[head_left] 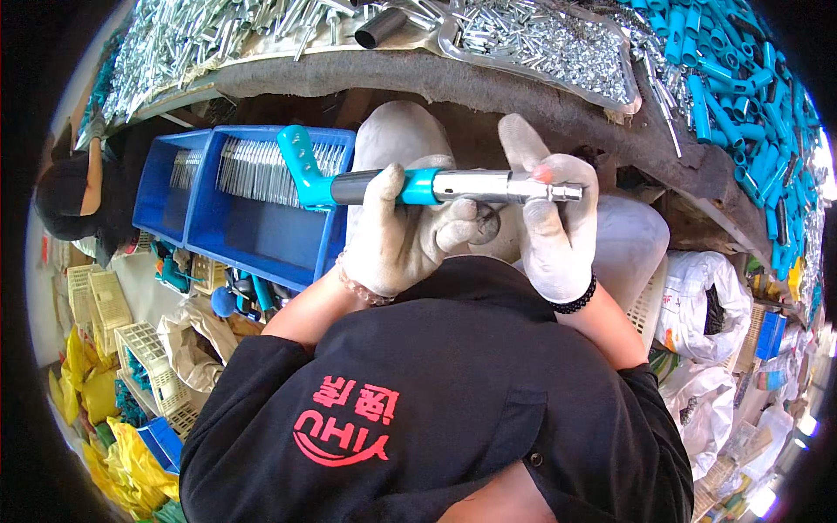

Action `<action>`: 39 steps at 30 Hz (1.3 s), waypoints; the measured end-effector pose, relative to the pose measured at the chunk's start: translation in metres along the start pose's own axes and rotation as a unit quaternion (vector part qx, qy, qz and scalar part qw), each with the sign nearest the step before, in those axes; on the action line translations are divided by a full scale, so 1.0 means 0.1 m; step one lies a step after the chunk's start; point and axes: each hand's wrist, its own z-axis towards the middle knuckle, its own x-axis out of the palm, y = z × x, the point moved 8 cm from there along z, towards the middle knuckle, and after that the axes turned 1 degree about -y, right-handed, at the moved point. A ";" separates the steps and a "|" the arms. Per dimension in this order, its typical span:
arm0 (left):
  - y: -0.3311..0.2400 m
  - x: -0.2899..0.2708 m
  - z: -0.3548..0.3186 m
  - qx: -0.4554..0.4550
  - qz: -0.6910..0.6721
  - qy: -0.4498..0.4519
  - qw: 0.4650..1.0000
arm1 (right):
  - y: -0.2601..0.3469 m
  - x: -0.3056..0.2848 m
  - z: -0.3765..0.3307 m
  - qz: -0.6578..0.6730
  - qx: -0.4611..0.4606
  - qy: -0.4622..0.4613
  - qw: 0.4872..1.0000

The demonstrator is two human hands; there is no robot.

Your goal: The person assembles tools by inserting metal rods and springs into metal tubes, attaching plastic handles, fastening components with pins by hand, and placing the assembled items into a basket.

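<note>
A nail gun [475, 185] with a teal angled handle, a black sleeve, a teal collar and a chrome barrel lies level across my lap, held in both hands. My gloved left hand [388, 240] is closed round the black sleeve and collar, thumb over the top. At the barrel's narrow right end, my gloved right hand [562, 248] pinches the metal between thumb and fingers, with one finger stretched upward. The handle points up and left, free of either hand. Both gloves are whitish, with dark smudges on the left fingertips.
A divided blue bin [253, 240] with rows of metal rods stands left of my knees. Ahead, a cloth-edged bench [349, 83] carries heaped metal parts, a black tube [381, 28] and teal tubes [719, 113]. White sacks [706, 305] stand right; another person [74, 196] is far left.
</note>
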 end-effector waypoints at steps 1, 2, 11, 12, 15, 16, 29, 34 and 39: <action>-0.01 -0.01 -0.01 -0.001 -0.001 0.001 1.000 | -0.02 -0.01 0.00 -0.004 0.015 0.001 1.000; -0.02 -0.01 -0.02 0.004 0.006 0.002 1.000 | -0.04 -0.04 0.00 -0.008 0.030 0.002 1.000; -0.26 0.07 -0.04 0.101 0.282 0.047 0.953 | 0.18 -0.12 0.06 -0.518 0.017 0.203 0.830; -0.27 0.07 -0.05 0.106 0.307 0.050 0.944 | 0.22 -0.17 0.11 -0.520 0.022 0.202 0.830; -0.29 0.00 0.02 0.103 0.305 0.058 0.945 | -0.26 -0.37 -0.23 -0.219 0.498 0.184 0.818; -0.29 0.00 0.04 0.106 0.306 0.052 0.945 | -0.36 -0.34 -0.31 -0.219 0.501 0.179 0.818; -0.15 -0.30 0.07 0.052 0.219 -0.022 0.974 | -0.34 -0.50 -0.18 -0.292 0.336 0.040 0.894; -0.13 -0.34 0.11 0.047 0.216 -0.035 0.975 | -0.25 -0.37 -0.12 -0.316 0.203 -0.026 0.926; -0.09 -0.38 0.10 0.044 0.219 -0.055 0.973 | -0.41 -0.57 -0.23 -0.318 0.308 0.108 0.890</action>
